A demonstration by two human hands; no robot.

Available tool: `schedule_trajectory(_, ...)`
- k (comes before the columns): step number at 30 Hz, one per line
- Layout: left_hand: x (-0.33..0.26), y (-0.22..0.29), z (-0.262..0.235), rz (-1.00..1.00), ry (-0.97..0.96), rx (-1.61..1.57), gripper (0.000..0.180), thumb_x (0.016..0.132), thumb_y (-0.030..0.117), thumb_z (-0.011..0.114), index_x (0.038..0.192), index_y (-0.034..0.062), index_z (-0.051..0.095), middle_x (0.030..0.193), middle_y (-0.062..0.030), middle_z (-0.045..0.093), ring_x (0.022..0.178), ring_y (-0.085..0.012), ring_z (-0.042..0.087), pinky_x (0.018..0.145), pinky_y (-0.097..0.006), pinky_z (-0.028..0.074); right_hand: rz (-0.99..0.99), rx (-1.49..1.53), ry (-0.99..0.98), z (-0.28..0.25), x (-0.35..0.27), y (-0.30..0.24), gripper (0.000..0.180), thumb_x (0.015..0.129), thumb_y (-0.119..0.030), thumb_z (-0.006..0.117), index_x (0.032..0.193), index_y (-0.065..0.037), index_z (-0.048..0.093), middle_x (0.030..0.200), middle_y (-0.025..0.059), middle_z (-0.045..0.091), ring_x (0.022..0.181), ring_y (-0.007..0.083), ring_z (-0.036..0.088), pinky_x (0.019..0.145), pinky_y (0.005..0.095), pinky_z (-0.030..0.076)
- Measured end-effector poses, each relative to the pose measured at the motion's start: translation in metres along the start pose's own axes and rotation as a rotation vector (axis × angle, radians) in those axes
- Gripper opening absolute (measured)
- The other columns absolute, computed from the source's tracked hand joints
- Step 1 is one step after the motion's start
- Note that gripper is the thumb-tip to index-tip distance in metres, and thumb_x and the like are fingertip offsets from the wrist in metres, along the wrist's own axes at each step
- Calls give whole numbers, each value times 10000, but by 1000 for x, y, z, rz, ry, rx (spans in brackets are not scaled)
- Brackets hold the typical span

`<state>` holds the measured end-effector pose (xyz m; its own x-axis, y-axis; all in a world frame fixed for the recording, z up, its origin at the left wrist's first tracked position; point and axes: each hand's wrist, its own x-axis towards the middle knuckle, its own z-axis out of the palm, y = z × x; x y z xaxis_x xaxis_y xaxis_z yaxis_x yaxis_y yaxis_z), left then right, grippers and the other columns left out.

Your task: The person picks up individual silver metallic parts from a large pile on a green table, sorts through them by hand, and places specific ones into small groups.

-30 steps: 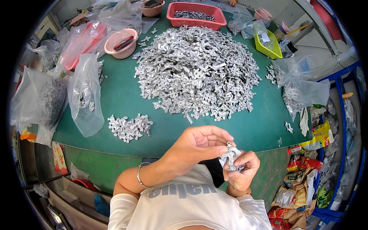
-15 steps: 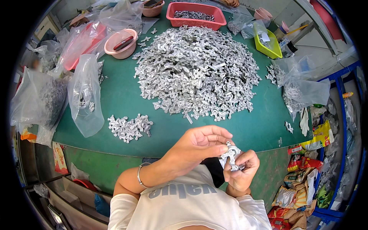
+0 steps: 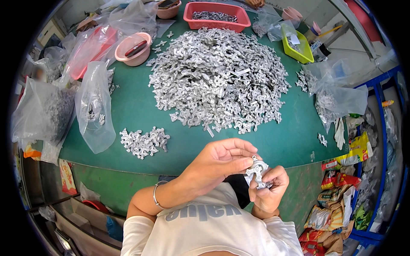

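Observation:
My right hand (image 3: 270, 191) grips a small silvery cast-metal part (image 3: 257, 170) close to my chest, below the table's near edge. My left hand (image 3: 222, 160) reaches across and pinches the top of that same part with thumb and forefinger; a thin bracelet sits on that wrist. A big heap of the same silver parts (image 3: 218, 81) covers the middle of the green table (image 3: 128, 115). A small separate cluster of these parts (image 3: 143, 142) lies at the near left.
Clear plastic bags of parts (image 3: 92, 106) stand at the left, more bags (image 3: 337, 96) at the right. A red tray (image 3: 215, 15), a pink bowl (image 3: 134, 49) and a yellow-green bin (image 3: 297, 47) line the far side. Packets lie on the floor (image 3: 341, 200) at right.
Both hands stay at the same spot holding the metal part; the fingers have only shifted slightly on it.

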<state>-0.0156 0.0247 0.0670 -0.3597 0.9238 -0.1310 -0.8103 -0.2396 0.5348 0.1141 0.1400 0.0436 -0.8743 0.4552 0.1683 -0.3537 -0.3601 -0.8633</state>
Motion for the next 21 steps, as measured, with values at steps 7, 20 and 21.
schedule_trajectory(7, 1, 0, 0, -31, 7, -32, 207, 834, 28, 537, 1038, 3, 508, 965, -109, 580, 887, -141, 562, 767, -256, 457, -18, 50, -7, 2, 0, 0, 288, 679, 27, 699, 838, 2, 460, 717, 202, 584, 473, 156, 544, 396, 246, 445)
schedule_trajectory(20, 6, -5, 0, -103, -5, -105, 195, 835, 63, 531, 1021, 6, 521, 932, -86, 562, 867, -147, 562, 773, -273, 462, -14, -22, 2, 6, 2, -9, 303, 652, 155, 619, 846, 6, 441, 702, 198, 576, 515, 186, 576, 424, 263, 466)
schedule_trajectory(21, 7, -5, -1, -113, -3, -117, 193, 835, 61, 529, 1019, 6, 521, 930, -86, 562, 866, -149, 561, 774, -275, 462, -1, -24, -2, 7, 3, -10, 304, 652, 160, 613, 844, 5, 437, 695, 196, 574, 519, 187, 579, 428, 265, 466)
